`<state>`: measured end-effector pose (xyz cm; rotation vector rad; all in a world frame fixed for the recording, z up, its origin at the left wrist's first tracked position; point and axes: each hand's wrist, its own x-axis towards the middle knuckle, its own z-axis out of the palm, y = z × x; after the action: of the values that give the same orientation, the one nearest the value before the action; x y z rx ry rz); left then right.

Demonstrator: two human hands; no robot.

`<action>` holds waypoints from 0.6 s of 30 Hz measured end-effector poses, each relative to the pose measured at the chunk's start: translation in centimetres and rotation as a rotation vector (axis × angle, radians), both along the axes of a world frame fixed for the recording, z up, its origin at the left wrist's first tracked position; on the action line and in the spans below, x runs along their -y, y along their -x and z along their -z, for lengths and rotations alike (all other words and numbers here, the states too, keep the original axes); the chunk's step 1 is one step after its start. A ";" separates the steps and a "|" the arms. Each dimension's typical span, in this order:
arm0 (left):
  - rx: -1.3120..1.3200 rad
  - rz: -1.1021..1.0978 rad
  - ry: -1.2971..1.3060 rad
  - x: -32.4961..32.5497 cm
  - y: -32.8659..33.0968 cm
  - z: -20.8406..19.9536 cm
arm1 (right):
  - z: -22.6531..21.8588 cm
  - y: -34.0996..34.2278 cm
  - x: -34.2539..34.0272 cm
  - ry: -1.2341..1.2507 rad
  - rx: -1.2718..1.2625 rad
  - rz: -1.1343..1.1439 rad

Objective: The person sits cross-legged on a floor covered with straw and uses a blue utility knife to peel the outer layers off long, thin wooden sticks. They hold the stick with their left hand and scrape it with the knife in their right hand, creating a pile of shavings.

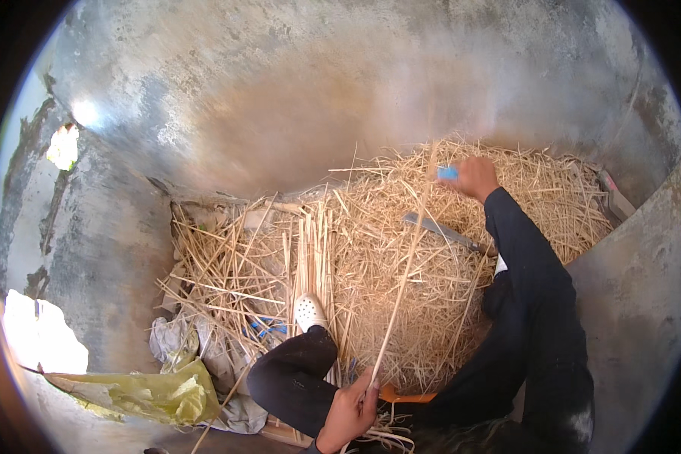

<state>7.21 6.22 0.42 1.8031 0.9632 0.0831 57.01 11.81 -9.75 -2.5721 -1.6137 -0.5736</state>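
A long, thin pale strip [403, 287], which looks like split bamboo or cane, runs slantwise up the middle of the view. Its near end is pinched between the thumb and fingers of my left hand [350, 412], low by my knee. Farther off, my right hand [475, 178] is closed in a fist beside the strip's far part. A small blue thing [447, 172] juts from that fist towards the strip; its kind is too blurred to tell. Below my right hand, a long knife [450, 233] with a grey blade lies on the shavings.
Pale shavings [537, 181] are heaped against the grey wall [318, 91]. A bundle of split strips [314, 242] lies by my white clog [309, 312]. Loose strips [219, 257] are scattered farther left. A yellow-green sack [159, 393] lies at the lower left.
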 end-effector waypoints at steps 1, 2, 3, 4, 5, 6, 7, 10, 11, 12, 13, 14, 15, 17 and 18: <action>-0.025 -0.063 0.029 0.6 1.9 -0.8 | -0.4 -0.8 0.2 -0.148 -0.291 0.247; -0.013 -0.087 0.063 0.9 3.2 -0.3 | -2.3 -4.4 4.1 -0.303 -0.549 0.524; -0.017 -0.100 -0.119 2.3 6.0 1.0 | -0.3 -7.6 7.1 -0.411 -0.638 0.550; 0.041 -0.129 -0.314 2.7 6.3 3.0 | 1.8 -10.7 10.2 -0.526 -0.725 0.570; 0.151 -0.216 -0.027 3.0 5.7 2.9 | 2.8 -11.0 10.9 -0.478 -0.644 0.487; 0.159 -0.323 0.147 2.5 3.8 0.0 | 3.7 -11.6 11.7 -0.421 -0.550 0.411; 0.117 -0.266 0.192 1.8 3.0 0.1 | 2.3 -7.3 8.2 -0.357 -0.564 0.460; 0.059 -0.174 0.172 -0.4 1.3 0.6 | -1.1 -0.8 2.5 -0.423 -0.581 0.334; 0.048 -0.167 0.163 -0.5 0.7 0.8 | -2.4 0.4 2.0 -0.395 -0.601 0.241; 0.078 -0.154 0.106 -0.4 0.7 1.1 | -3.5 2.0 1.1 -0.373 -0.634 0.131; 0.110 -0.142 0.041 -0.2 1.0 1.7 | -4.2 3.6 0.6 -0.350 -0.608 0.008; 0.141 -0.133 -0.026 -0.1 1.2 2.0 | -4.8 5.2 0.1 -0.327 -0.581 -0.117; 0.120 -0.106 -0.029 -0.2 1.1 2.1 | -5.2 6.1 0.1 -0.302 -0.505 -0.150; 0.150 -0.065 -0.033 -0.1 0.9 1.2 | -5.6 7.3 0.0 -0.249 -0.359 -0.223; 0.164 -0.049 -0.036 0.0 0.8 0.9 | -5.6 7.1 0.0 -0.224 -0.367 -0.187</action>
<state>6.42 6.24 -0.44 1.7756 0.8932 0.2759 49.90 11.79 -4.19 -2.1787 -1.5398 -0.2329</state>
